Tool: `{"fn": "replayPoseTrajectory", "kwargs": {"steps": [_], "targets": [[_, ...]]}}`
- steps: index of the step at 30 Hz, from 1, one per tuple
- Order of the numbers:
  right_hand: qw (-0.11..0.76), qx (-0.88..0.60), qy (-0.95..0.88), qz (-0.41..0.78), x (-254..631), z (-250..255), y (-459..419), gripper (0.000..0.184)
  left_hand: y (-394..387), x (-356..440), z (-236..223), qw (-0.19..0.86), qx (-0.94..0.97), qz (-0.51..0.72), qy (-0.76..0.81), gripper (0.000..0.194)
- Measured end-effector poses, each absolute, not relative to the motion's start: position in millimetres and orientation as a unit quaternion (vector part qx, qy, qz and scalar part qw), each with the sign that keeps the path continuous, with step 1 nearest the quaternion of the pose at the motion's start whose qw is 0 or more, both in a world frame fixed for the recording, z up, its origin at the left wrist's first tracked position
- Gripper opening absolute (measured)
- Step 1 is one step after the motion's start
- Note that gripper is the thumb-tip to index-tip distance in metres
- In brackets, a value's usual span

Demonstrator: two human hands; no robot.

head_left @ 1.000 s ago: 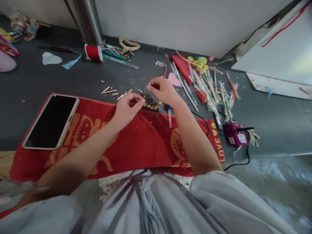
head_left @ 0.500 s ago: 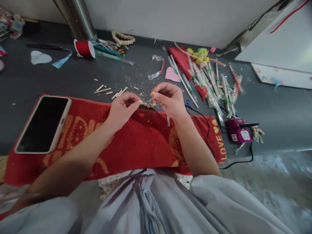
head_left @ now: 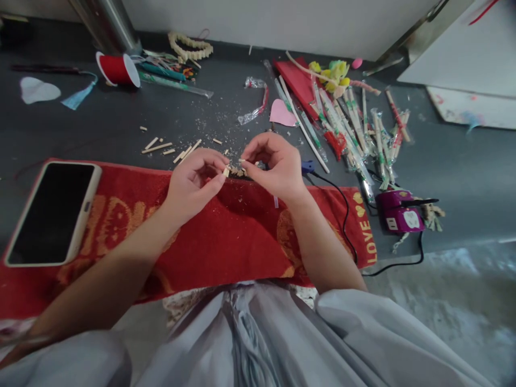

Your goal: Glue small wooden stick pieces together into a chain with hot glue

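My left hand (head_left: pixel 197 180) pinches a small pale wooden piece (head_left: pixel 226 171) between thumb and fingertips. Just to its right, my right hand (head_left: pixel 274 164) grips another tiny pale piece (head_left: pixel 242 160), its shape too small to make out. Both hands hover over the far edge of a red towel (head_left: pixel 237 236). Between and behind them lie wood crumbs (head_left: pixel 237 171) on the dark table. Several short thin wooden sticks (head_left: pixel 189 150) are scattered beyond my left hand.
A phone (head_left: pixel 50 215) lies on the towel's left end. Behind stand a red thread spool (head_left: pixel 117 70) and a pale beaded loop (head_left: pixel 189 47). To the right are a pink paper heart (head_left: pixel 282 113), wrapped sticks (head_left: pixel 346 129) and a purple device (head_left: pixel 401 211) with a black cord (head_left: pixel 342 207).
My right hand has turned slightly and its piece has come down nearer my left fingertips. The piece in my left hand shows more plainly. The head view has shifted a little.
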State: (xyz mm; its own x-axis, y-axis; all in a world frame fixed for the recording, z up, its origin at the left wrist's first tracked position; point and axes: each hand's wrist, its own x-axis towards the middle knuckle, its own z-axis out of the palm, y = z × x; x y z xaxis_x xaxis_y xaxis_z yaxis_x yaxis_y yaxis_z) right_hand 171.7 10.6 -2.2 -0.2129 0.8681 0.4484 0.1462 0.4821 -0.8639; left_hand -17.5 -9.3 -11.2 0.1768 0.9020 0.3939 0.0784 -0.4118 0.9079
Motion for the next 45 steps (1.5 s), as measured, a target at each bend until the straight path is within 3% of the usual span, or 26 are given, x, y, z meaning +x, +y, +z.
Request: {"fn": "replayPoseTrajectory", "kwargs": {"steps": [7,22,45], "targets": [[0.460,-0.396,-0.765,0.215,169.9,3.0,4.1,0.022,-13.8,-16.3,-3.4,0.407,0.694,0.450,0.386,0.014],[0.479,-0.357,-0.737,0.317,169.2,4.9,-2.3,0.016,-13.0,-14.4,-1.0,0.487,0.608,0.468,0.417,0.026],[0.442,-0.353,-0.763,0.313,164.8,12.4,-10.1,0.012,-7.0,-18.1,-10.2,0.451,0.628,0.459,0.438,0.020]]}}
